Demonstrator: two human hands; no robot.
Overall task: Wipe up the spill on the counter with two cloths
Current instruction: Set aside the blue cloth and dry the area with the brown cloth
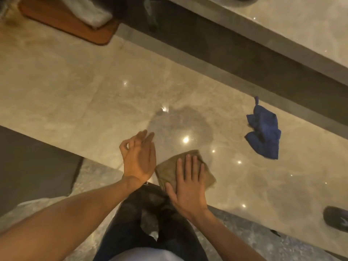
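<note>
A wet, darker patch of spill (180, 127) lies on the glossy beige stone counter (75, 91). A folded tan cloth (169, 166) sits at the counter's near edge, just below the spill. My right hand (188, 181) lies flat on top of it, fingers spread, pressing it down. My left hand (138, 157) hovers to the left of the cloth, palm turned inward, fingers apart, holding nothing. A crumpled blue cloth (263, 130) lies alone on the counter to the right of the spill, untouched.
A wooden board (62, 23) with a white bundle (98, 14) on it sits at the far left. A dark channel (244, 59) and a raised ledge (301, 25) run along the back. A dark object (336, 218) sits at the right edge.
</note>
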